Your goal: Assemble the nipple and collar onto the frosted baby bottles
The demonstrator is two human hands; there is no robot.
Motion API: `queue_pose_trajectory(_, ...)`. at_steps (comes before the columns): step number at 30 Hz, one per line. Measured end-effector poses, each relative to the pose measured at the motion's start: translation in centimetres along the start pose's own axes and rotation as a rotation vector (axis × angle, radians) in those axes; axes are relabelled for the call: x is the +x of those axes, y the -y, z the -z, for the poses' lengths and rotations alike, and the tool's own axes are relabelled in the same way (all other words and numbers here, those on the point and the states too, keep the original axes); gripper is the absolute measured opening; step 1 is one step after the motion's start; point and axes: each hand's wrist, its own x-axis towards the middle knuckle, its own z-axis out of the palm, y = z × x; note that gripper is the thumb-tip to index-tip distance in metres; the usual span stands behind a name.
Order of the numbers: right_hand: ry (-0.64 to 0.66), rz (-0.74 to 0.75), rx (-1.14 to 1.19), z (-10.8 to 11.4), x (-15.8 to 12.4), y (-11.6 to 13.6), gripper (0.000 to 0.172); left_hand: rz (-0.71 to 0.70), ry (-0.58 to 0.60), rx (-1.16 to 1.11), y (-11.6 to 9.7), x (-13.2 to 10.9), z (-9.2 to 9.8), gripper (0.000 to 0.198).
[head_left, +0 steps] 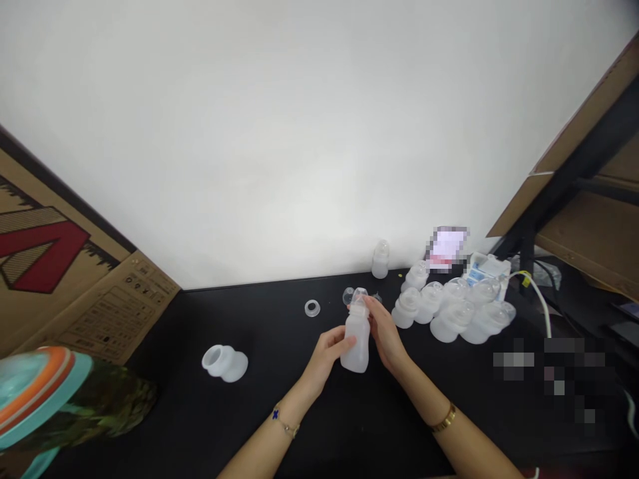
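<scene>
A translucent white baby bottle with a clear dome cap stands tilted slightly between my hands, just above or on the black table. My left hand is closed around the lower body of the bottle, thumb across its front. At the top, the fingers of my right hand grip the side of the cap and neck. Just behind the bottle lies a small clear dome cap, partly covered. A white collar ring rests to the left of it. Farther left, an uncapped bottle body lies on its side, its mouth showing.
Several capped bottles cluster at the right, and one bottle stands against the wall. Behind the cluster are a blurred phone, a white packet and cables. Cardboard boxes and a teal-orange lidded container flank the left.
</scene>
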Motion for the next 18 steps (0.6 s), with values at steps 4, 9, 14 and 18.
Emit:
queue_pose_trajectory(4,-0.005,-0.008,-0.002,0.01,0.02,0.00,0.037,-0.006,0.005,-0.011,0.25,0.10,0.08,0.043)
queue_pose_trajectory(9,0.002,-0.001,0.000,0.03,0.08,-0.01,0.035,-0.007,0.000,-0.009,0.37,0.16,0.09,0.041)
queue_pose_trajectory(14,0.001,0.007,-0.007,0.09,0.14,-0.14,0.039,0.005,-0.009,-0.021,0.21,0.09,-0.05,0.043)
queue_pose_trajectory(18,-0.010,0.013,-0.012,-0.02,0.03,-0.08,0.042,0.007,-0.005,-0.009,0.19,0.10,-0.04,0.042)
